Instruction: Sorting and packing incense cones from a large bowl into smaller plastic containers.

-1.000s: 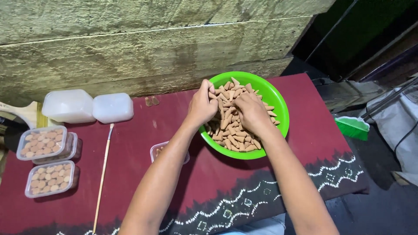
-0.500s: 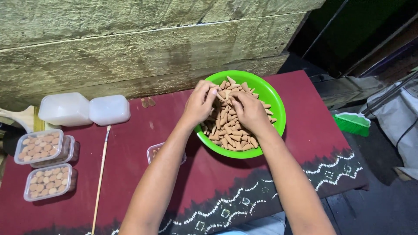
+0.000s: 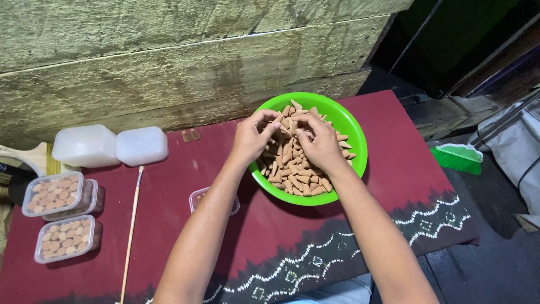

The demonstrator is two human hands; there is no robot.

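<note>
From my head camera, both my hands are over the green bowl, which sits on the maroon cloth near the wall. The bowl is heaped with brown cones. My left hand hangs over the bowl's left rim, fingers curled and pinching at the top of the pile; my right hand rests on the cones, fingers bent inward toward the left ones. Each hand seems to pinch a cone or two between thumb and fingertips, though I cannot tell exactly how many.

Under my left forearm lies a small clear tub, mostly hidden. Well to the left are two lidded tubs filled with cones seen end-on, two white boxes side by side, and a thin stick lying lengthwise. Off the table to the right sits a green brush.
</note>
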